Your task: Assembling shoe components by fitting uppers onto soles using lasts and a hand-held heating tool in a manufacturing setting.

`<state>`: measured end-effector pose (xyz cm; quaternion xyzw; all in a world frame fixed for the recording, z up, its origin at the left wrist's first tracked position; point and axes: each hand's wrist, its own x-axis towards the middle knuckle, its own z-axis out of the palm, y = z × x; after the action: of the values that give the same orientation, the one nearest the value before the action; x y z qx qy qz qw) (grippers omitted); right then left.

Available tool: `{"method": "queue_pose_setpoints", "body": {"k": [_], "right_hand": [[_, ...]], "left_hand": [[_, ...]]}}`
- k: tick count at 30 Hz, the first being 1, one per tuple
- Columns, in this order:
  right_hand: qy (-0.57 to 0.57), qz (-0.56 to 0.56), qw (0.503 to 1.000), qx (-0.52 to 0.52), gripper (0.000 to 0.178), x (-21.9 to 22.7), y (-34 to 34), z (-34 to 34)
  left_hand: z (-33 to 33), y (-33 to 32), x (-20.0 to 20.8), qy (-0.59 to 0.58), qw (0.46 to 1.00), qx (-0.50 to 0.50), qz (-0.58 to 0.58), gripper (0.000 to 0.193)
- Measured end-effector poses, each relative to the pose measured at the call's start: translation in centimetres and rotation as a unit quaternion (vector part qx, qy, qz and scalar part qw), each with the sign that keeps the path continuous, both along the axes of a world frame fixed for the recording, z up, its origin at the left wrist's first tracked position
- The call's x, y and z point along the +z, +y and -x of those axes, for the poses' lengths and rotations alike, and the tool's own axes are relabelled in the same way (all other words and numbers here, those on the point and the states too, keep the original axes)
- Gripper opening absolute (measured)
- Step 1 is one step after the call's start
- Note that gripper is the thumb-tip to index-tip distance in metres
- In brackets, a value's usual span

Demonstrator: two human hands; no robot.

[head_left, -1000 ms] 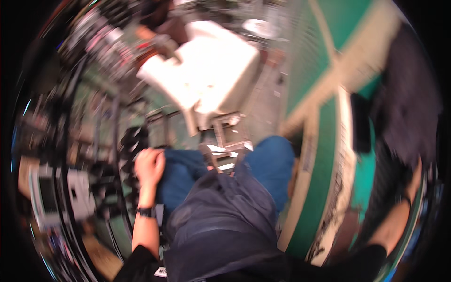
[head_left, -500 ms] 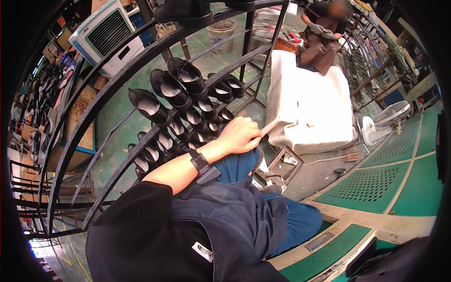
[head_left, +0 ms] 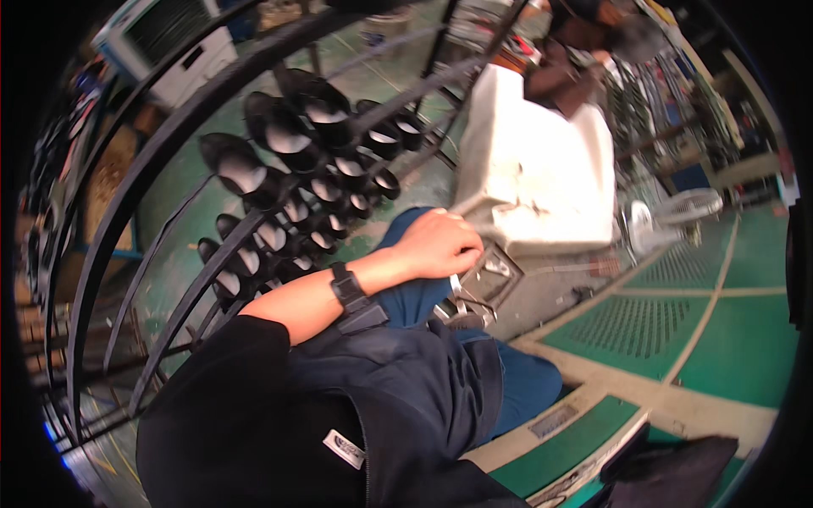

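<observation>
My left hand (head_left: 436,244) lies over my bent knee in blue trousers (head_left: 411,296). Its fingers are curled in, and nothing shows between them; the palm side is hidden. A black band with a dark box-shaped device (head_left: 360,306) sits on the left wrist. Just past the knuckles stands a bulky block under a white cover (head_left: 533,178), the thing nearest this hand. My right hand is out of sight.
On the left, a black metal rack (head_left: 199,102) holds several black shoes (head_left: 284,131). Green perforated panels (head_left: 635,326) run along the right, near a white fan (head_left: 652,220). A co-worker in a brown apron (head_left: 563,80) sits behind the white block. Dark cloth (head_left: 677,474) lies lower right.
The whole view has shifted, with rack, shoes and white block now further left and higher, and it is blurred. My left hand stays at the knee, its fingers more curled.
</observation>
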<state>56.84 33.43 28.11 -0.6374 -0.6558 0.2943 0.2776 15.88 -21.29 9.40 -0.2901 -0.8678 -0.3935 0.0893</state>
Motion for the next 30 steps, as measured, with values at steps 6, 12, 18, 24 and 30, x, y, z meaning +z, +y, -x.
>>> {"method": "queue_pose_setpoints", "body": {"k": [6, 12, 18, 24, 30], "right_hand": [[0.162, -0.036, 0.985, 0.044, 0.073, -0.9, -9.1, -3.2], [0.401, -0.014, 0.914, -0.058, 0.064, 0.3, -13.5, -8.2], [-0.114, -0.332, 0.914, 0.204, 0.066, 0.8, -27.4, 11.0], [0.481, 0.211, 0.758, 0.386, 0.064, -6.6, -22.1, 21.4], [0.464, 0.503, 0.716, 0.142, 0.027, -24.7, -25.7, 31.9]], "left_hand": [[-1.4, 1.2, 2.8, -0.231, 0.949, -0.160, -0.142, 0.016], [-5.6, 10.4, 5.8, -0.272, 0.818, -0.440, -0.252, 0.018], [-12.1, 15.9, 11.4, -0.603, 0.437, -0.623, -0.239, 0.090], [-10.4, 10.3, 6.8, -0.730, 0.412, -0.429, -0.339, 0.091], [-8.8, 3.9, -5.0, -0.825, 0.326, -0.126, -0.444, 0.047]]}}
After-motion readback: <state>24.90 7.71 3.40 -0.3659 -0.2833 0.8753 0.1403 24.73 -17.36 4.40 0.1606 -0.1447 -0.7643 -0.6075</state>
